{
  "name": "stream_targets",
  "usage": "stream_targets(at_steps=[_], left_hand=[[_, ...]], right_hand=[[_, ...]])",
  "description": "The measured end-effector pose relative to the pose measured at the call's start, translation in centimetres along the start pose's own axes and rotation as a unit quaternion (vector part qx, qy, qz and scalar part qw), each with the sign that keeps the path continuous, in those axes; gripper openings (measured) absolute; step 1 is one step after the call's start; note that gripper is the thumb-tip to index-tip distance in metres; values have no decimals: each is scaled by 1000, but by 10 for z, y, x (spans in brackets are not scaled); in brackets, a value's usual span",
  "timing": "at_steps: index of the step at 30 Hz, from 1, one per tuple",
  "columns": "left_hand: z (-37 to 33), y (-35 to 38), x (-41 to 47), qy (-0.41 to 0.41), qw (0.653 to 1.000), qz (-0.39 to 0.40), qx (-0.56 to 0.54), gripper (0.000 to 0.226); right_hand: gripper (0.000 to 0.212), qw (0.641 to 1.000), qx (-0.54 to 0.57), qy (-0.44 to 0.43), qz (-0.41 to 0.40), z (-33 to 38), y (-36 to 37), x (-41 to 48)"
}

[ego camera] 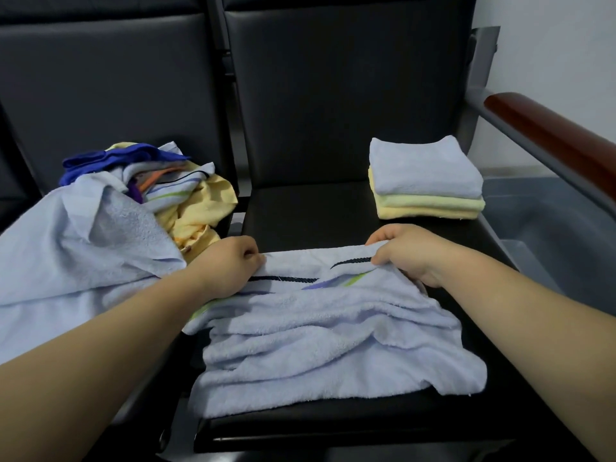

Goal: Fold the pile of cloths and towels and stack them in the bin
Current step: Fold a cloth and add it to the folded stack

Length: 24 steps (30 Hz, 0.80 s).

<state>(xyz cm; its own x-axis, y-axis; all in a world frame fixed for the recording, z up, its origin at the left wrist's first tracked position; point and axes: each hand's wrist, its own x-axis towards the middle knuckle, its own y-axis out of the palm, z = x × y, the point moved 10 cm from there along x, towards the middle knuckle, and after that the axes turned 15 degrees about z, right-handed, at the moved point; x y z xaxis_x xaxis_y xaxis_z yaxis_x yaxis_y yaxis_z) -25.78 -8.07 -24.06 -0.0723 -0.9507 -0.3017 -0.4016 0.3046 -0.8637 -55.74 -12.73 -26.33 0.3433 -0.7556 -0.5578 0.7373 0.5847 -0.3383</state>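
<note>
Blue towel [316,345], its far edge pinched by left hand [230,265] and right hand [410,251], wants pulling taut, corners squared, before folding.

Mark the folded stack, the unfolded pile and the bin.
folded stack [425,168]: head view, top blue towel.
unfolded pile [200,208]: head view, yellow cloth.
bin [550,221]: head view, inner wall.

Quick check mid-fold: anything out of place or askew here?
The folded stack sits on the chair seat, not in the grey bin beside it. The striped towel that the left hand and right hand pinch lies rumpled, edges uneven.
</note>
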Motion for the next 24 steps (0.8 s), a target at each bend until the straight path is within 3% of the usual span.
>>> stream_targets(at_steps=[2, 4, 8, 12, 19, 24], left_hand=[[3, 3, 4, -5, 1000, 5, 5, 27], [3, 7, 7, -8, 1000, 20, 19, 28], [0, 11, 10, -1, 998, 48, 46, 28], [4, 8, 14, 3, 997, 42, 59, 25], [1, 4, 15, -3, 996, -1, 84, 21], [3, 5, 17, -31, 997, 17, 75, 24]], right_hand=[[13, 998, 69, -6, -1, -2, 0, 7], [20, 993, 117, -16, -22, -3, -4, 11], [11, 994, 29, -46, -91, 2, -19, 10], [22, 987, -52, -60, -140, 5, -35, 5], [27, 976, -144, -52, -157, 3, -37, 9], [32, 969, -165, -53, -177, 4, -46, 7]])
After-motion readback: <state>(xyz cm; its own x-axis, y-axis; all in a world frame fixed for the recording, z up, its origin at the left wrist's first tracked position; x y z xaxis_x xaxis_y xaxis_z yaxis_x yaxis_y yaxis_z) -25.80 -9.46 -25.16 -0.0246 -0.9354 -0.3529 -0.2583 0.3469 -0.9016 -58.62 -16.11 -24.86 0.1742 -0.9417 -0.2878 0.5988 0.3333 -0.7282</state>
